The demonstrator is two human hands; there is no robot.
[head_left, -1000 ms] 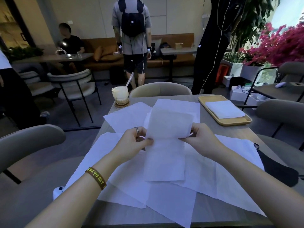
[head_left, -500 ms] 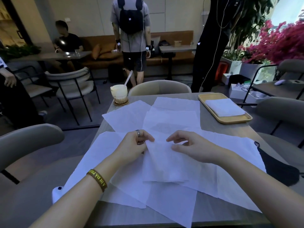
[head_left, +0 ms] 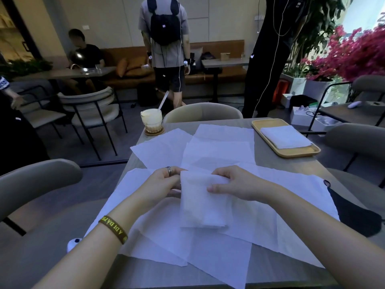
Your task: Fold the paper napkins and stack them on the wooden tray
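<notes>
A: From the head view, where was the napkin being worked on?

B: The folded napkin [head_left: 203,203] lay near the middle of the table [head_left: 270,161], on top of the unfolded napkins [head_left: 162,151] that were spread in overlapping sheets across most of the surface.

A: And the hands?

B: The left hand [head_left: 164,183] had its fingers curled at the napkin's left edge, gripping it. A ring [head_left: 169,171] sat on one finger and a dark wristband [head_left: 113,229] with yellow letters on the wrist. The right hand [head_left: 235,184] pinched the upper right part, thumb lying flat on top and fingers hooked over the far edge.

A: Was it off the table?

B: The far end looked slightly raised between the hands; the near end rested on the sheets.

A: The tray?

B: The wooden tray [head_left: 300,152] stood at the far right corner, well apart from the hands, with a stack of folded napkins [head_left: 285,136] on it.

A: Anything else?

B: A glass [head_left: 151,120] of pale drink with a straw [head_left: 163,100] stood on a coaster [head_left: 154,132] at the far left corner, and a black cloth [head_left: 354,213] lay at the right edge, touching one sheet
</notes>
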